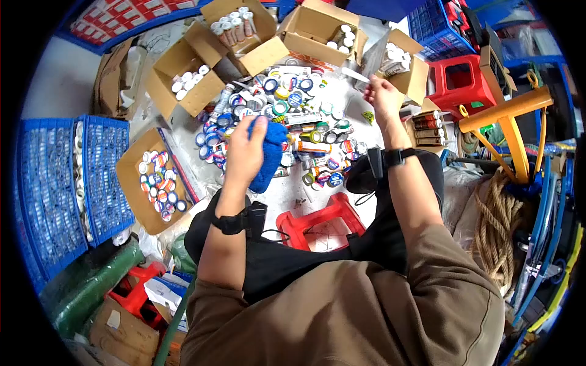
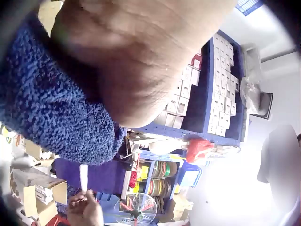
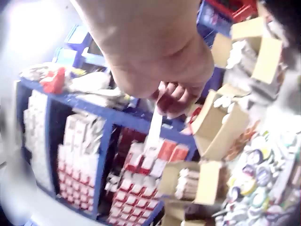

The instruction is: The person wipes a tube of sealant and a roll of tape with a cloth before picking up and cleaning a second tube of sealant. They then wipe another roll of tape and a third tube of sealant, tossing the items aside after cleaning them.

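The left hand (image 1: 245, 152) grips a blue fuzzy cloth (image 1: 268, 155), which hangs down beside the palm over the pile; in the left wrist view the cloth (image 2: 51, 103) bulges out past the hand. At the right, the right hand (image 1: 383, 99) pinches a thin white strip-like piece (image 1: 355, 74) that points away to the left. The right wrist view shows the white piece (image 3: 154, 129) extending from curled fingers (image 3: 178, 99). Between and beyond the hands lies a heap of tubes and round-capped containers (image 1: 296, 116) on a white surface.
Cardboard boxes holding white-capped tubes (image 1: 186, 85) stand behind the heap, and another box (image 1: 134, 201) of round containers is at the left. A red stool (image 1: 320, 222) sits between the legs. Blue crates (image 1: 52, 189), a yellow metal frame (image 1: 513, 131) and coiled rope (image 1: 497, 226) flank the person.
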### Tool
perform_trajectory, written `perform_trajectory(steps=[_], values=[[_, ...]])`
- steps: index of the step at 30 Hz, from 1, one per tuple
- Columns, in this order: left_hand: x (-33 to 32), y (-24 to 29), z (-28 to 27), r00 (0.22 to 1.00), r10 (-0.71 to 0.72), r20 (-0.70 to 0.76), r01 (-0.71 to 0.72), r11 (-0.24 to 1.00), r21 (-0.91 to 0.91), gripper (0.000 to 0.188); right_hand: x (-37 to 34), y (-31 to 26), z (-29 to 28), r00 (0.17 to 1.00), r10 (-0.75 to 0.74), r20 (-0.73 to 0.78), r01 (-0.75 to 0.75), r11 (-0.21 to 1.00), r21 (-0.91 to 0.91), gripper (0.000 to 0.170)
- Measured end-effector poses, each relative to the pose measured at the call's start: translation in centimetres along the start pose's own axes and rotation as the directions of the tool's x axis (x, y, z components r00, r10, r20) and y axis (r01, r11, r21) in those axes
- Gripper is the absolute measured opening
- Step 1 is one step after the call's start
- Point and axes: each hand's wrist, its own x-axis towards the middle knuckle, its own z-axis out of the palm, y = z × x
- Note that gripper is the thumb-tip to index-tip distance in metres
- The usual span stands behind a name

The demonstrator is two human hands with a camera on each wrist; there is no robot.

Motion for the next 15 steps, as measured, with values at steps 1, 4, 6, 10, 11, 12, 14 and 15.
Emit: perform_trajectory(steps=[1,4,6,10,11,12,14,15], values=[[0.5,-0.7,0.0,0.999,-0.034,-0.017,0.034,0.999,-0.039,0.032,2.3,1.4,-2.5,0.989,0.095,-0.115,-0.087,0.994,0.068,0.019],[1.1,-0.7,0.2,0.967,-0.249,0.053,0.250,0.891,-0.379,0.028,9.2,5.1,-9.0,0.942,0.214,-0.257,-0.151,0.958,0.244,0.015],[1.5,-1.4,0.6,0.967,-0.253,0.043,0.246,0.867,-0.434,0.028,11.5,5.5,-11.3,0.923,0.173,-0.343,-0.082,0.961,0.265,0.012],[1.9,-0.6,1.5,0.974,-0.224,0.023,0.204,0.833,-0.514,0.030,11.9,5.7,-12.6,0.919,0.271,-0.287,-0.261,0.962,0.076,0.032],[2.0,-0.5,1.4,0.982,-0.188,0.022,0.170,0.823,-0.542,0.032,11.9,6.7,-12.5,0.914,0.363,-0.181,-0.381,0.922,-0.072,0.034],[2.1,-0.6,1.3,0.986,-0.166,0.013,0.143,0.804,-0.577,0.035,11.8,8.1,-12.0,0.896,0.429,-0.111,-0.443,0.883,-0.158,0.038],[2.5,-1.0,0.7,0.981,-0.190,-0.027,0.116,0.695,-0.709,0.040,11.2,12.3,-10.3,0.915,0.404,-0.001,-0.349,0.790,-0.504,0.038],[2.7,-1.2,0.4,0.970,-0.237,-0.052,0.103,0.596,-0.796,0.042,10.5,15.1,-9.2,0.912,0.405,0.060,-0.275,0.716,-0.641,0.037]])
